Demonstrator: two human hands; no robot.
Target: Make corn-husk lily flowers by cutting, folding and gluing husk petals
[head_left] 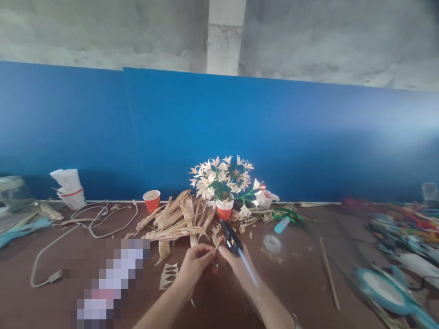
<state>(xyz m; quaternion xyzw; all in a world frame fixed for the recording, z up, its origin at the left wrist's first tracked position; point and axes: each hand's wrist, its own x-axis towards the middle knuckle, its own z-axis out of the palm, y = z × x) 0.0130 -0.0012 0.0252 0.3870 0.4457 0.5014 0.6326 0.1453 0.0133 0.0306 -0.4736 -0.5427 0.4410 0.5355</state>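
Observation:
My left hand (196, 262) is closed, thumb and fingertips pinched on a small pale petal piece (217, 245). My right hand (238, 265) meets it from the right, its fingers curled beneath a black glue gun (231, 237), with a translucent glue stick (248, 267) running back over the wrist. The right fingertips are partly hidden. Just beyond the hands, a red and white paper cup (224, 211) holds a bunch of white flowers (222, 176) on green stems. Left of that cup lies a heap of dried corn husks (181, 217). A cut-out husk strip (169, 276) rests beside my left forearm.
A second paper cup (152, 201), a white cable (92, 224) and a cup of tissue (71, 192) stand or lie leftward. To the right are a tape roll (272, 243), a thin stick (329, 274), blue-handled scissors (394, 292) and coloured scraps (408, 224). A blue partition (164, 132) closes the back.

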